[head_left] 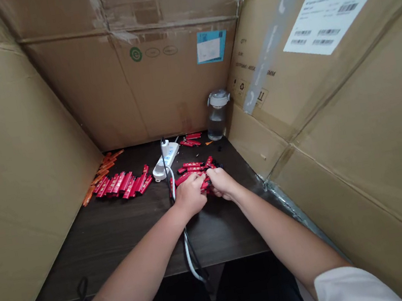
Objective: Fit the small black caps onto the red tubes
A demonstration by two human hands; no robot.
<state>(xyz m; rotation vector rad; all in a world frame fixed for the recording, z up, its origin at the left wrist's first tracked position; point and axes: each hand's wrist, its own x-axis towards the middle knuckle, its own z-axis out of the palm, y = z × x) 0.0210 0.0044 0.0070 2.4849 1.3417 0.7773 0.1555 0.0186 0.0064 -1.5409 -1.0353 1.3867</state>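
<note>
My left hand (191, 193) and my right hand (223, 183) are close together over a loose pile of small red printed sticks (191, 165). Between them is a red stick with a dark end (205, 184), partly covered by the fingers. Both hands have their fingers closed round it, the right one in a pinch. Further red sticks lie just behind and under the hands. To the left, a row of similar red sticks (124, 184) lies side by side, slanted. Their exact kind is too small to tell.
A white power strip (166, 161) with cables stands behind my left hand; a white cable (187, 250) runs down past my wrist. Orange strips (99, 176) lie at the left. A water bottle (217, 117) stands at the back right. Cardboard walls (174, 83) enclose the dark table (123, 240).
</note>
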